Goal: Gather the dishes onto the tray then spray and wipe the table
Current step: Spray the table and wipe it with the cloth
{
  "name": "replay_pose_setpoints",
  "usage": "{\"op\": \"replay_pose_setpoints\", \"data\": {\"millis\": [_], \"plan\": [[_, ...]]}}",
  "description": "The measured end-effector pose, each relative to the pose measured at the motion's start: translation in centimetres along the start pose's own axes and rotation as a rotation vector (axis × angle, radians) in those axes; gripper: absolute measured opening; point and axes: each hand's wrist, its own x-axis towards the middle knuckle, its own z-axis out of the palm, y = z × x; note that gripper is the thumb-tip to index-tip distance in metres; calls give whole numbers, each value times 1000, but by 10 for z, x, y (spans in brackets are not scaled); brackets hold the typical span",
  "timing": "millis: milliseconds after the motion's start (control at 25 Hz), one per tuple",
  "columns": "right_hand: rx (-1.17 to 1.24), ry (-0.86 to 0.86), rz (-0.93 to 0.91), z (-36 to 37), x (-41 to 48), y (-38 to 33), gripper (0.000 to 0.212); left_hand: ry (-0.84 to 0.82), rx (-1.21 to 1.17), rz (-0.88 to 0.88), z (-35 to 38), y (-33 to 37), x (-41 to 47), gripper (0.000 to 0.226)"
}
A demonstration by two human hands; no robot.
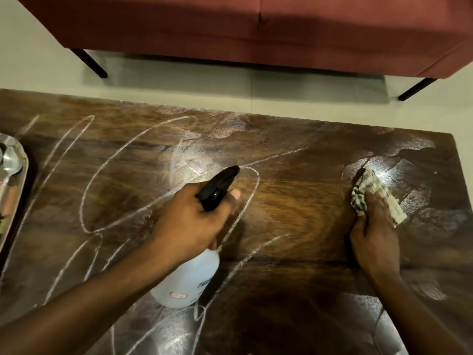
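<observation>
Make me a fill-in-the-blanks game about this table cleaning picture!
The left hand grips the spray bottle, whose nozzle is ____.
The right hand holds the checked cloth against the table, which is made of ____.
The metal tray sits at the table's ____ edge.
Missing words: black, wood, left.

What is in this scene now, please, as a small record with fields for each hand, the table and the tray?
table: dark wood, with white looping streaks and hazy smears
tray: metal, at the left edge, mostly cut off by the frame
left hand: grips the spray bottle at its black trigger head
right hand: holds a checked cloth against the table, right side
background: red sofa beyond the table
</observation>
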Motion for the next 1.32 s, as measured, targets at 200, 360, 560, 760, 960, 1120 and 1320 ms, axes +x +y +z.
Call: {"op": "replay_pose_setpoints", "data": {"millis": [200,360,560,760,960,1120,1320], "plan": [[-3,-1,29,-1,0,-6,59,-111,-4,-111,-18,-25,-46,39],[-2,2,48,-1,-1,-10,62,-87,-102,-234,-11,-39,-78,6],[132,41,192,3,3,-39,63,-102,-139,-269,-9,-52,-91,23],[139,-259,-312,53,-14,-141,64,-14,-159,-190,-9,-52,-93,27],[-127,-722,-1219,92,-131,-178,64,95,-204,-179,-27,-40,-86,23],[-191,-515,-991,66,-10,-169,58,107,-225,-188,-35,-41,-81,22],[-159,-129,-71,24,160,-130,59,145,-243,-173,-42,-48,-79,30]]}}
